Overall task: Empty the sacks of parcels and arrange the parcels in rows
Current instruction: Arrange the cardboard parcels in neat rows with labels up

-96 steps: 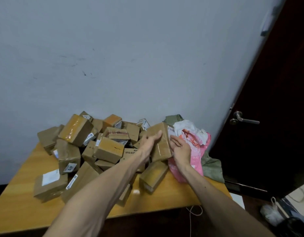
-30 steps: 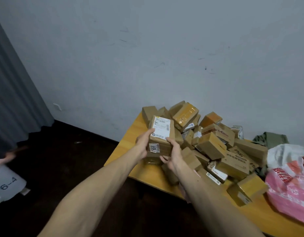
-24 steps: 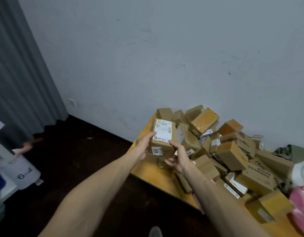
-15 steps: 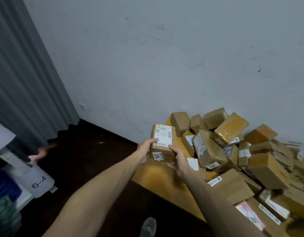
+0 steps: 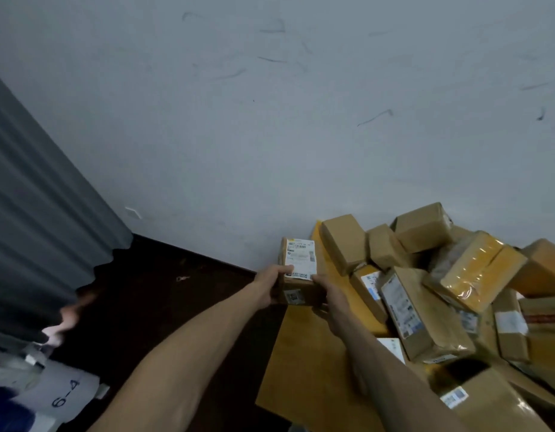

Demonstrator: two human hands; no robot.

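Our grip: left hand (image 5: 270, 285) and right hand (image 5: 329, 294) pinch the parcel (image 5: 299, 260), long axis along the left edge of the tabletop (image 5: 310, 363).

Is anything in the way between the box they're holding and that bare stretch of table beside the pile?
Nothing visible does. The left hand and right hand grip the box at the bare left end of the table; the pile lies further right. Only the person's own right forearm crosses that bare patch.
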